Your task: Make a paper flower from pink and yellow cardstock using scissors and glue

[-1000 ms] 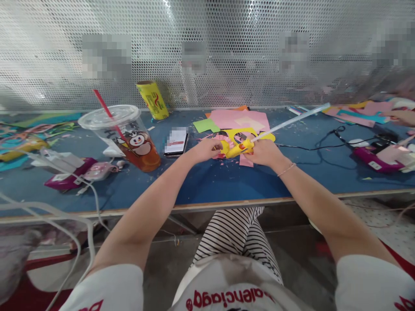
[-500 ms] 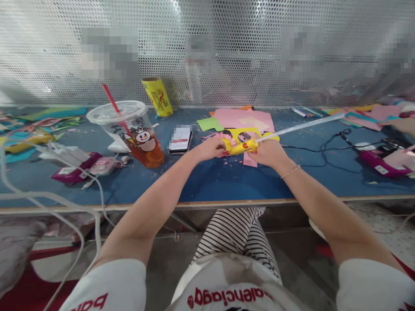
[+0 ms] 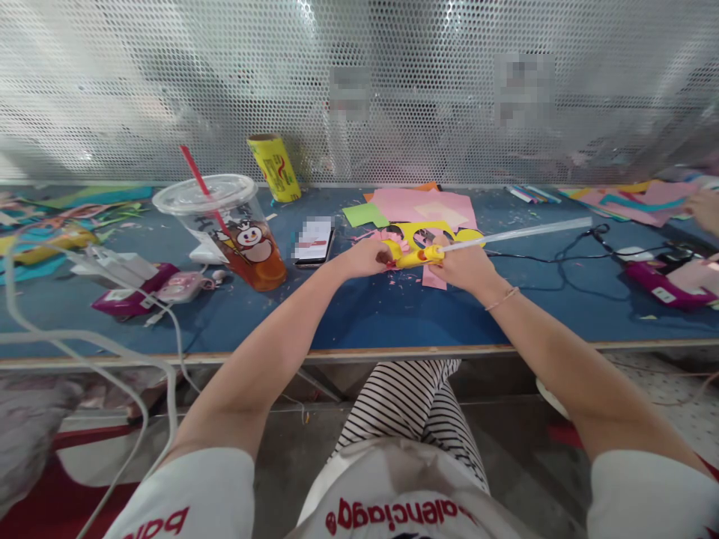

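And here at the middle of the blue table (image 3: 387, 322) is the yellow glue gun (image 3: 419, 257), just above the scraps, gripped by the right hand (image 3: 463, 263), fingers bent around it. It lies almost level, long axis running left to right across the view, nozzle end aimed left at the other hand. Out of the back comes a long translucent glue stick (image 3: 528, 230), continuing to the right and rising slightly towards its far end, over the black cord (image 3: 528, 259).

On the other side, the left hand (image 3: 365, 257) has its fingertips pinched around a small yellow piece (image 3: 393, 249), right by the gun's front. Behind them: a yellow sheet (image 3: 443, 227) with round cut-outs, a pink sheet (image 3: 393, 206) further back, a pink strip (image 3: 434, 278) just in front.

Now for the hard parts! The right hand hides the gun's handle and trigger, so whether the trigger is squeezed, I cannot tell. Nozzle tip and yellow piece blend, yellow on yellow; whether they touch is unclear. The piece's shape is half lost behind the left fingers. Far right, another person's hand (image 3: 705, 209) is blurred and cut by the edge.
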`<action>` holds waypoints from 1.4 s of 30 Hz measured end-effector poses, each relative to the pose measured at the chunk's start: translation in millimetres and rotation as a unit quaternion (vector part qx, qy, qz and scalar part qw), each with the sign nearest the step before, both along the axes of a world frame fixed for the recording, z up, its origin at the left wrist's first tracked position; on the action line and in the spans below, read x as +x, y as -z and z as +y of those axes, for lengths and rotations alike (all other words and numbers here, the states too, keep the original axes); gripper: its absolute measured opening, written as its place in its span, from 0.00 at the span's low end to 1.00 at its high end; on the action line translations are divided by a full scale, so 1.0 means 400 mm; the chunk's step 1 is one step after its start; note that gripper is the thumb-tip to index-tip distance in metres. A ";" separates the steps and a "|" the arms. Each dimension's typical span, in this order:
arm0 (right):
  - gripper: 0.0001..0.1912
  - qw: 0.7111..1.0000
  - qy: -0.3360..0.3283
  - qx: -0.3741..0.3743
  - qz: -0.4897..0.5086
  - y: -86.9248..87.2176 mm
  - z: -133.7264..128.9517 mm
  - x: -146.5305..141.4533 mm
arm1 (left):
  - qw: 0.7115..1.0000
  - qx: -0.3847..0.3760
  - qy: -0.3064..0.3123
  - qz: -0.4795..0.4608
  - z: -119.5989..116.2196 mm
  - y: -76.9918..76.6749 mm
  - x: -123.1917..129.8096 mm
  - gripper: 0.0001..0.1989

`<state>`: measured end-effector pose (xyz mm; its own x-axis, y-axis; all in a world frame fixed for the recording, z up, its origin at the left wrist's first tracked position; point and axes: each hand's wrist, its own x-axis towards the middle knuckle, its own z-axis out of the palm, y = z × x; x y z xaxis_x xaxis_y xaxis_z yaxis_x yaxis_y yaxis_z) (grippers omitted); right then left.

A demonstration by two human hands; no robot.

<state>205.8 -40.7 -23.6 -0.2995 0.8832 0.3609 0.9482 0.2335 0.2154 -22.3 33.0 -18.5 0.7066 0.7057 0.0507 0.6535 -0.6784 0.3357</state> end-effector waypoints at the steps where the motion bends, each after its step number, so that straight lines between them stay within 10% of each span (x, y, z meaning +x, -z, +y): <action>1: 0.21 1.000 -0.002 -0.001 -0.001 0.002 0.001 0.000 | 1.000 0.000 0.002 -0.001 0.003 0.001 -0.002 0.12; 42: 0.30 0.999 0.037 0.020 -0.010 -0.033 0.014 0.081 | 0.993 0.084 0.075 0.016 -0.024 -0.001 0.006 0.16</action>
